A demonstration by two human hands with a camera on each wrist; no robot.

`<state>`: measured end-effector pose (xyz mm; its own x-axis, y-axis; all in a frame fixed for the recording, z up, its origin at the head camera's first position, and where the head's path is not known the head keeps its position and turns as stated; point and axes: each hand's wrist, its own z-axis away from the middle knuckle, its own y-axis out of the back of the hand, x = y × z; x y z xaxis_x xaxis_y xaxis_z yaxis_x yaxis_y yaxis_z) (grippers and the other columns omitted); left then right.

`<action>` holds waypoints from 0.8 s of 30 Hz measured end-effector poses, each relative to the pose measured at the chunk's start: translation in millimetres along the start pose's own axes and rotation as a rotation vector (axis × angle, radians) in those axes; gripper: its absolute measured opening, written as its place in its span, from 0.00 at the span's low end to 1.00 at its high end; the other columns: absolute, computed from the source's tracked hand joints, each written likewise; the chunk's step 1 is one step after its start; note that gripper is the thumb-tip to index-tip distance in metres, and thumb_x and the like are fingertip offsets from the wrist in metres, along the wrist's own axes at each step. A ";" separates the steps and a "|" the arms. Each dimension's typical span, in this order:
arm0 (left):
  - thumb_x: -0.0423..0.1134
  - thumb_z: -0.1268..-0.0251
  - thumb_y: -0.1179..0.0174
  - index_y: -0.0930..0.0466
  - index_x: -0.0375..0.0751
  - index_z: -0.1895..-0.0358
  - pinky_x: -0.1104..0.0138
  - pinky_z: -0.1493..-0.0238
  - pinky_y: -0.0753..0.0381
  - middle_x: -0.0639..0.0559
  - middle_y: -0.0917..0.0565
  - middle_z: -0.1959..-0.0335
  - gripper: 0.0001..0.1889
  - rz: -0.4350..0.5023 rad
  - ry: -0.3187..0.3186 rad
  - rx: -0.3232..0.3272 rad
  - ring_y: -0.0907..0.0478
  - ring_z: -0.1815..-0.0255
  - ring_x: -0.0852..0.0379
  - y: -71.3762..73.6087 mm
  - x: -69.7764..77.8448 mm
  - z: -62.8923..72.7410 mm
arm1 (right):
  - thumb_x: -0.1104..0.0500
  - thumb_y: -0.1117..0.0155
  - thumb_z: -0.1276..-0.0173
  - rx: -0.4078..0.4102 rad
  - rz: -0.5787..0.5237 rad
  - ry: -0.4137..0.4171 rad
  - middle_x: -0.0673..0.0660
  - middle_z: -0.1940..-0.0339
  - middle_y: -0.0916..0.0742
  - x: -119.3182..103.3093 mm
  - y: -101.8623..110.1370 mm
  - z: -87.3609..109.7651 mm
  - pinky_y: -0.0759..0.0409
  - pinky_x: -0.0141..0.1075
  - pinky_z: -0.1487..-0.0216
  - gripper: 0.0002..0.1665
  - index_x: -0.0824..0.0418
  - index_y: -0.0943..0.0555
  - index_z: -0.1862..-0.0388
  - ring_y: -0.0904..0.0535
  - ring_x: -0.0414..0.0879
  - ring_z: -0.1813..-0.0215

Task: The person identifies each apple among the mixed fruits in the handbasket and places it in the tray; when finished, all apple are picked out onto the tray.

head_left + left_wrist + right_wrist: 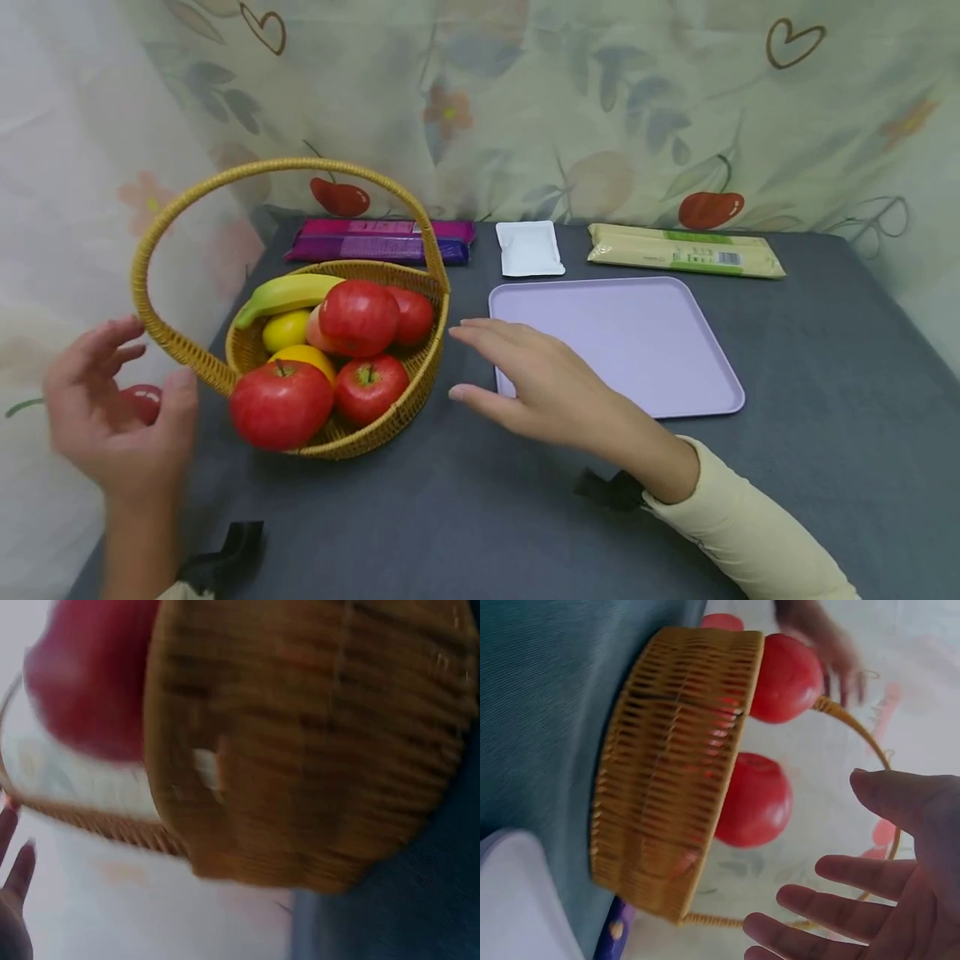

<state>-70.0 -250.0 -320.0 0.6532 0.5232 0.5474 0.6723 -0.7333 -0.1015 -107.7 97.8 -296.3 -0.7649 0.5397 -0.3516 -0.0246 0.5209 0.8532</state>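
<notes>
A woven basket (420, 417) with a tall arched handle stands on the left of the table, full of fruit. In it lie a banana (288, 293), a yellow fruit (287, 331), a red pomegranate (358, 318), a big red fruit (281, 406) and a red apple (371, 388), among others. My left hand (123, 408) is raised beside the handle's left side, fingers loosely bent and nothing held. To the right of the basket, my right hand (536, 375) reaches toward its rim with fingers extended, holding nothing; the right wrist view shows these fingers (840, 907) spread near the handle.
A lilac tray (630, 342) lies right of centre, partly behind the right hand. Along the back are a purple packet (382, 242), a white sachet (529, 248) and a cream-and-green packet (686, 250). A patterned curtain (525, 108) hangs behind the table.
</notes>
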 end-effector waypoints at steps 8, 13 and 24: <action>0.24 0.51 0.32 0.23 0.16 0.48 0.73 0.51 0.21 0.34 0.16 0.53 0.24 0.193 0.119 -0.163 0.17 0.56 0.54 15.3 -40.7 6.8 | 0.44 0.31 0.32 -0.029 -0.083 0.048 0.53 0.37 0.19 -17.6 -8.2 -27.8 0.26 0.39 0.35 0.34 0.60 0.24 0.33 0.25 0.43 0.35; 0.19 0.50 0.35 0.25 0.19 0.43 0.75 0.49 0.22 0.40 0.15 0.52 0.27 0.066 0.186 -0.398 0.17 0.54 0.56 28.1 -55.9 11.6 | 0.46 0.31 0.33 -0.088 -0.176 0.065 0.51 0.38 0.18 -29.1 -18.8 -42.1 0.24 0.34 0.39 0.33 0.58 0.24 0.33 0.23 0.41 0.40; 0.13 0.56 0.35 0.29 0.22 0.39 0.76 0.48 0.22 0.38 0.18 0.50 0.34 0.018 0.270 -0.587 0.19 0.50 0.55 35.8 -64.1 14.9 | 0.42 0.31 0.35 -0.183 -0.286 0.083 0.49 0.39 0.19 -54.8 -54.4 -69.0 0.25 0.26 0.43 0.38 0.55 0.28 0.30 0.26 0.37 0.41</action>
<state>-82.6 -303.3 -371.1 0.5001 0.4372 0.7475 0.3097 -0.8964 0.3171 -108.8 -5.7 -297.0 -0.7596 0.3299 -0.5605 -0.3551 0.5117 0.7823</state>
